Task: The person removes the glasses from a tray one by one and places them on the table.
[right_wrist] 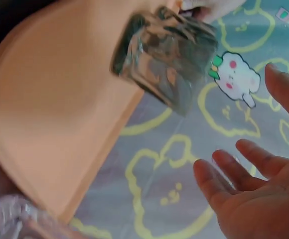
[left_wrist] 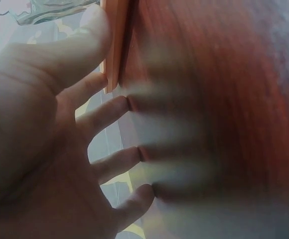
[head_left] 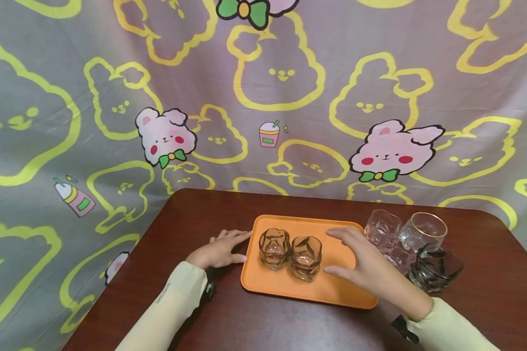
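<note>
Two brown-tinted glasses with wavy sides stand side by side on the left half of an orange tray [head_left: 342, 292]: the left glass [head_left: 274, 249] and the right glass [head_left: 306, 259]. My left hand [head_left: 219, 250] lies at the tray's left edge, its thumb and fingertips right at the rim; in the left wrist view its fingertips touch the dark wood. Over the tray's right half, my right hand [head_left: 366, 265] hovers with thumb and fingers spread apart and nothing between them. The right wrist view shows that hand [right_wrist: 259, 194] apart from the brown glass [right_wrist: 164, 59].
Several glasses crowd just right of the tray: a clear one [head_left: 383, 225], a gold-rimmed one [head_left: 423, 230], a pinkish one [head_left: 397, 256] and a dark grey one [head_left: 436, 268]. The brown wooden table [head_left: 193, 312] ends at a patterned curtain [head_left: 290, 161].
</note>
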Demonstrator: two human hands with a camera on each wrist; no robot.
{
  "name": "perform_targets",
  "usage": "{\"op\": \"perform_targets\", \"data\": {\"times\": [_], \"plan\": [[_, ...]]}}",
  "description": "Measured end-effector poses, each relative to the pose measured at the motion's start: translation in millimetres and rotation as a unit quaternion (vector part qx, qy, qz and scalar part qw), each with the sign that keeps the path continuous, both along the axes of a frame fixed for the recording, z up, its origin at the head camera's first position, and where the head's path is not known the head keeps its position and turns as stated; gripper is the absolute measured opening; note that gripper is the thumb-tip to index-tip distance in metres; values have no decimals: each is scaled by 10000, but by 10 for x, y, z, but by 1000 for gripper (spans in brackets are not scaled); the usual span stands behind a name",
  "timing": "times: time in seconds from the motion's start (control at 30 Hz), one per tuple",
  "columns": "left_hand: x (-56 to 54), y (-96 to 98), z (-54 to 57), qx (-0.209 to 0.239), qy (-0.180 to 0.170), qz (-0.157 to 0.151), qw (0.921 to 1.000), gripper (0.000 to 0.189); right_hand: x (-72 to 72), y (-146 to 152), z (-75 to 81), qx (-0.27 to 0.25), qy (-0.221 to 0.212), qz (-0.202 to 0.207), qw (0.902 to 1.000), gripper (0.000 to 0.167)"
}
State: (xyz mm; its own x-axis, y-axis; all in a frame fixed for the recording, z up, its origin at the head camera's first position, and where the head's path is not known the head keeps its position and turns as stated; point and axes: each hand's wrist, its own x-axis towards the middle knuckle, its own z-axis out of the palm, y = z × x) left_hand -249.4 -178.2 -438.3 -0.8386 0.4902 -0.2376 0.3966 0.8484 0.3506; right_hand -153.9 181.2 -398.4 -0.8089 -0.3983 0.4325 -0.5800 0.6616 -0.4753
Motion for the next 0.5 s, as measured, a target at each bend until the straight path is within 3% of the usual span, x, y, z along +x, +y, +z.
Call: {"op": "perform_targets", "data": {"times": [0.27,0.5], "plan": [[14,1,-6,69,-61,67,9999,71,-80,-199,-136,191,-283,0,9994,78],[18,3,13,104,-35,45,9999,71,-122,-313,-146,255,-532,-12,9983,80]]}}
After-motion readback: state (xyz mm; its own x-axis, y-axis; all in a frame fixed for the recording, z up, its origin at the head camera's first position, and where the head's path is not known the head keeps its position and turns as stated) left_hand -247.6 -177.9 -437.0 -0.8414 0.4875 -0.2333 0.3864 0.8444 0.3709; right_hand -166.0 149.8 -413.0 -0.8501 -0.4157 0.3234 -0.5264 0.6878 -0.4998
